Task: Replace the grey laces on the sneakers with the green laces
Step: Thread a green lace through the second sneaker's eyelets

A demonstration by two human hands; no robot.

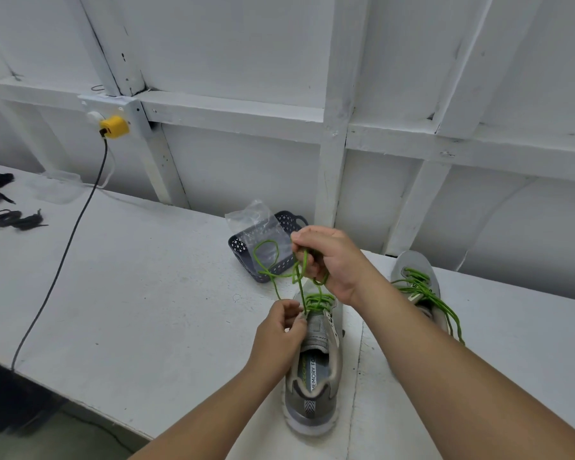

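White bench (146, 293) — green lace (299, 277) between fingers (297, 318).

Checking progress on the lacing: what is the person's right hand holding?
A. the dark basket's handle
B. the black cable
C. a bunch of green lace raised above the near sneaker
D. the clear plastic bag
C: the right hand grips gathered green lace above the near sneaker.

green laces (316, 298), grey sneaker (314, 376), yellow plug (114, 127)

Right hand (329, 260) pinching green lace (279, 273) above sneaker (316, 360) (left hand (279, 333) at eyelets)
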